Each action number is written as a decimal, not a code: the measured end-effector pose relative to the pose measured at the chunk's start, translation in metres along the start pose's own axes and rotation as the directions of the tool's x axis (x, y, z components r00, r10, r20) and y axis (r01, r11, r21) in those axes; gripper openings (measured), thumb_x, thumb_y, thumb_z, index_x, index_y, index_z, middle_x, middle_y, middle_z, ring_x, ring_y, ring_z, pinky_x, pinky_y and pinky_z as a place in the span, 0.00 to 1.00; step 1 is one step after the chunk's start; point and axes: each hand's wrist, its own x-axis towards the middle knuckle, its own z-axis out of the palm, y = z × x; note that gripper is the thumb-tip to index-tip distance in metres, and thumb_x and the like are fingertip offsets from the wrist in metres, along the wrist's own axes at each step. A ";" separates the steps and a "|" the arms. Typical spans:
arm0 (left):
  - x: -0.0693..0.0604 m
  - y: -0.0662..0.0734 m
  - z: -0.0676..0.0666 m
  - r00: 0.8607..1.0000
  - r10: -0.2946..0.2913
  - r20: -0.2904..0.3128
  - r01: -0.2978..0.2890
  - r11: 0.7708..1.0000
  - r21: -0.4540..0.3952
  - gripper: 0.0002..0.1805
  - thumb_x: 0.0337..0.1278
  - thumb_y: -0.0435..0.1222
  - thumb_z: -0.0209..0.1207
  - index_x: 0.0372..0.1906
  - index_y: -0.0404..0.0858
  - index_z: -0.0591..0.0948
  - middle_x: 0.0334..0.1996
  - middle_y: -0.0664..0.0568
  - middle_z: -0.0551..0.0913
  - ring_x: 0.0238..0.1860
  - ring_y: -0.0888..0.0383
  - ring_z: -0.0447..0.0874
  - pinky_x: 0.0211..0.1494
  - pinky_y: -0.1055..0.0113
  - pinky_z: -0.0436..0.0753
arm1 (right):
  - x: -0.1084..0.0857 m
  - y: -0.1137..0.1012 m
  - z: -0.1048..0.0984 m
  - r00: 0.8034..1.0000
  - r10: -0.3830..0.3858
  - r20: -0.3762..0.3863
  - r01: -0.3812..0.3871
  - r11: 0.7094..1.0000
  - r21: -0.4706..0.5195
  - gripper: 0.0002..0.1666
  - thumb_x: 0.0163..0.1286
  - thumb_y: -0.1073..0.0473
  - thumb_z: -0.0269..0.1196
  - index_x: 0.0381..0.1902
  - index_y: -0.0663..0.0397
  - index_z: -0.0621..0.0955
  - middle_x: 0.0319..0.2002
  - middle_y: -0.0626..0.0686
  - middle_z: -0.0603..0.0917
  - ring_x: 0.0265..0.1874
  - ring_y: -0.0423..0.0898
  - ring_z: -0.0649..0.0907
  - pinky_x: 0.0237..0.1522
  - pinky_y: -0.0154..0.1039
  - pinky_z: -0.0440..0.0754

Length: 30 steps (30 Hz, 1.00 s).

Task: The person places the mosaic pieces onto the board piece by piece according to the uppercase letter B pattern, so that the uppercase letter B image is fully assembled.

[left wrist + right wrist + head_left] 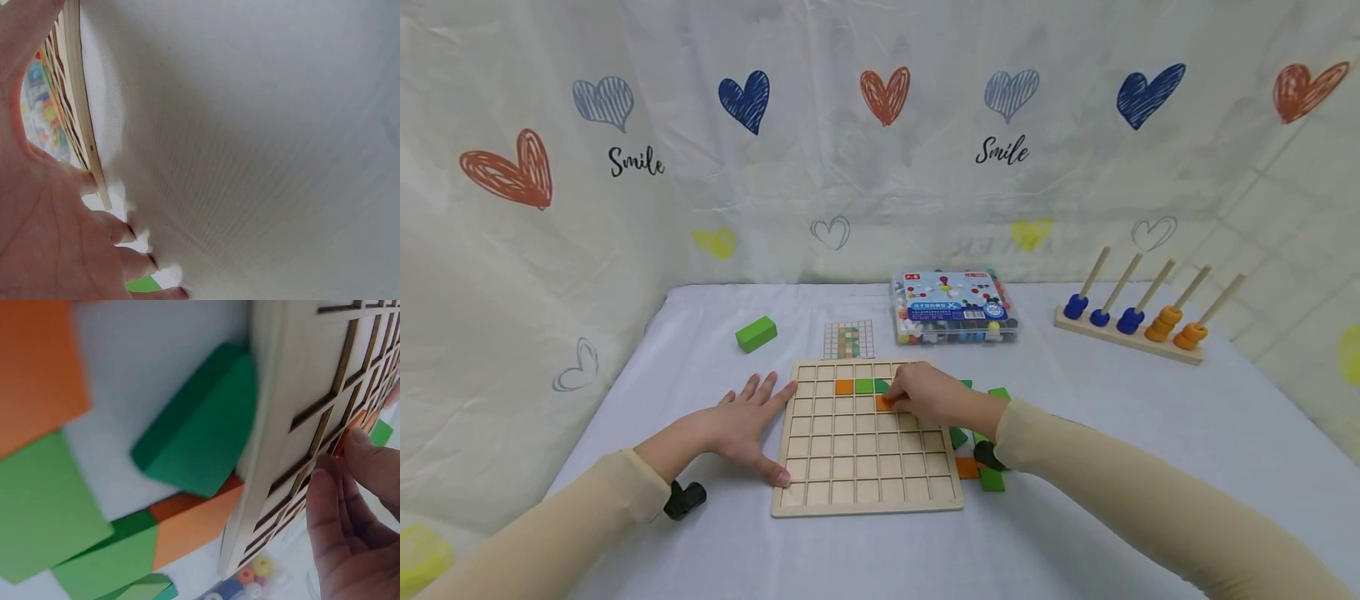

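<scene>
A wooden grid board [842, 467] lies flat on the table. My left hand [741, 425] is spread along its left side, with the index fingertip and thumb touching the edge. In the left wrist view, the palm [50, 231] is beside the board's edge [84, 119]. My right hand [925, 392] pinches an orange square tile [883, 403] over a cell in the upper part of the board. Just above, an orange tile [845, 387], a green tile [864, 386] and a dark green tile [882, 386] sit in a row, the last partly hidden by the fingers.
Loose green and orange tiles [967, 468] lie right of the board, partly under the right wrist. Behind it are a printed pattern card [848, 340], a green block [756, 334] and a clear box of colored beads [955, 307]. A bead stacker [1131, 329] stands at the right.
</scene>
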 end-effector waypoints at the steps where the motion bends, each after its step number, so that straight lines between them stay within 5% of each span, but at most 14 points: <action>1: 0.000 0.000 0.000 1.000 -0.001 0.000 0.001 1.000 0.000 0.77 0.34 0.71 0.73 0.83 0.38 0.45 0.82 0.29 0.39 0.81 0.26 0.33 0.74 0.24 0.47 | -0.001 0.001 -0.001 1.000 -0.015 0.008 0.015 1.000 -0.005 0.14 0.72 0.66 0.64 0.53 0.58 0.88 0.44 0.52 0.88 0.47 0.47 0.85 0.52 0.40 0.86; 10: 0.001 -0.001 0.002 1.000 -0.001 0.000 0.001 1.000 -0.012 0.78 0.34 0.71 0.73 0.83 0.38 0.45 0.82 0.29 0.40 0.81 0.26 0.33 0.74 0.24 0.47 | -0.008 0.011 -0.007 0.997 -0.067 0.048 0.065 0.997 0.042 0.16 0.75 0.67 0.61 0.57 0.58 0.86 0.48 0.53 0.88 0.49 0.47 0.85 0.52 0.39 0.85; 18: -0.001 0.000 -0.001 1.000 0.016 -0.005 -0.016 1.000 -0.008 0.77 0.35 0.71 0.73 0.83 0.38 0.44 0.81 0.28 0.39 0.81 0.26 0.32 0.74 0.23 0.48 | -0.028 0.031 -0.024 0.997 -0.074 -0.018 0.075 0.994 0.073 0.15 0.75 0.69 0.59 0.54 0.59 0.87 0.50 0.55 0.89 0.51 0.51 0.88 0.53 0.42 0.86; 30: -0.002 0.001 -0.001 1.000 0.013 -0.003 -0.013 1.000 -0.002 0.78 0.34 0.70 0.73 0.83 0.37 0.44 0.81 0.27 0.39 0.80 0.25 0.33 0.73 0.22 0.48 | -0.070 0.080 -0.028 0.996 0.077 -0.049 -0.070 0.988 0.139 0.14 0.74 0.69 0.60 0.54 0.60 0.86 0.50 0.55 0.90 0.48 0.50 0.87 0.54 0.49 0.86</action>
